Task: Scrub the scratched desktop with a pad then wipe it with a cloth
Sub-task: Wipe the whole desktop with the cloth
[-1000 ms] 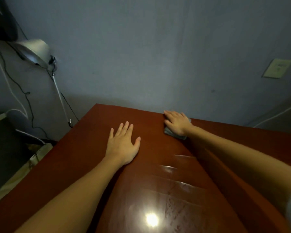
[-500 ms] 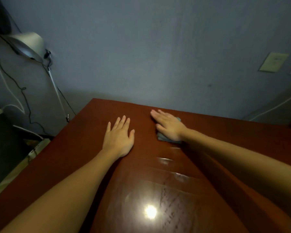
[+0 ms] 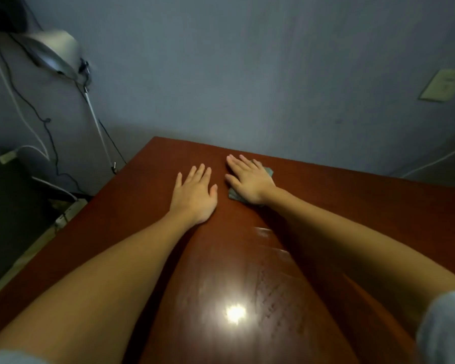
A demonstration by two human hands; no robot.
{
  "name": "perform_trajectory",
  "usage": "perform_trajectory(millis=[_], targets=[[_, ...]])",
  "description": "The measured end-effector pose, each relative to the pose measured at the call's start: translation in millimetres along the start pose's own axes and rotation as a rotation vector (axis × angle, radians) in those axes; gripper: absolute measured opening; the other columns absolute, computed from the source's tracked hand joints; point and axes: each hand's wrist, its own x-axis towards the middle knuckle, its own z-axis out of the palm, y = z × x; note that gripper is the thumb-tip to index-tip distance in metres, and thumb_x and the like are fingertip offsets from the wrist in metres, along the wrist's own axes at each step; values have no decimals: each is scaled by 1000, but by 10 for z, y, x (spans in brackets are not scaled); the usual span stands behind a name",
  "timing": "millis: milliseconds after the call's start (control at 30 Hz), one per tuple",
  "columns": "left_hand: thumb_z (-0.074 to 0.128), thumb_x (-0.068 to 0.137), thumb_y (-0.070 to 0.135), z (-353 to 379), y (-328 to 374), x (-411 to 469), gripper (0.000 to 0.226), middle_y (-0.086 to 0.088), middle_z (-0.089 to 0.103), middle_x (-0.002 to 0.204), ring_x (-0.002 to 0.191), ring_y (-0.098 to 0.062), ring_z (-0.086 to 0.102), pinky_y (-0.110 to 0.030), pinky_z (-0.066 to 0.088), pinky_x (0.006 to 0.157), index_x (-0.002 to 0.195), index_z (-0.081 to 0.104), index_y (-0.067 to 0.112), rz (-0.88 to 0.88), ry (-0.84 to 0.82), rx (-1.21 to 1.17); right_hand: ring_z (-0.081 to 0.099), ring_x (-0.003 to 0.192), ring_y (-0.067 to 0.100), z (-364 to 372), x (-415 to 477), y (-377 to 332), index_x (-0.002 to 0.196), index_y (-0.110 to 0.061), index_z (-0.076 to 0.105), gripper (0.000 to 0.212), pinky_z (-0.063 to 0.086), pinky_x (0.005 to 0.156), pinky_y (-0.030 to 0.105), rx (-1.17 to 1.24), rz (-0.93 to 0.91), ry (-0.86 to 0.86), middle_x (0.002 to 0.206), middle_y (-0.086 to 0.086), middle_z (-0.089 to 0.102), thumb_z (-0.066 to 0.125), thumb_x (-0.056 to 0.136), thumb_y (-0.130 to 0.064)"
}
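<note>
Blue-grey painted wall (image 3: pixel 247 74), back of rm. Glossy red-brown wooden table (image 3: pixel 352 206) against it; scratch marks (image 3: pixel 271 292) in near part, beside a glare spot (image 3: pixel 235 313). Silver dome desk lamp (image 3: pixel 55 52) w/ thin arm, off far-left corner. Left hand (image 3: pixel 195 193): palm down on table, fingers straight, slightly spread. Right hand (image 3: pixel 250 181): just beside it, flat, fingers straight & close together, pressing on small grey-green scrub pad (image 3: pixel 269 171) near table's far edge; pad edges show either side.
</note>
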Motion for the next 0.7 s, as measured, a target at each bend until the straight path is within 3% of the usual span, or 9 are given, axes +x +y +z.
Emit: perform_trajectory(millis=[100,267,433,533,700], targets=[[20,103,39,-17,-2,-12,56,2,3,161,148,-14,0,-39,-2,120,154,9,19,8,-15,7,3,148,15,-44,-455,234,153,-21,9,57,2,119,33,-16,-40,14,160,-4,6,26,102,-41],[18,103,41,24,-15,21,57,2,2,161,148,-14,-1,-40,-1,120,154,7,19,16,-4,21,3,148,16,-143,-471,842,153,-21,8,56,4,119,34,-38,178,-17,160,-2,5,23,103,-41],[20,102,40,49,-35,39,57,2,3,161,148,-15,0,-41,0,120,154,8,19,17,10,17,1,148,19,-83,135,487,153,-15,6,62,2,120,39,-28,306,-19,161,2,2,20,101,-46],[22,102,38,34,-20,38,56,2,6,161,148,-14,2,-40,0,120,154,11,19,13,18,7,-1,148,18,-32,87,24,153,-13,4,63,-1,119,39,-17,211,-23,161,3,1,20,101,-45],[21,103,36,38,-24,35,55,2,6,161,148,-14,2,-40,0,120,154,11,19,7,7,16,1,148,15,37,-859,-259,153,-17,6,63,0,120,35,-31,-44,12,160,0,3,16,99,-47]])
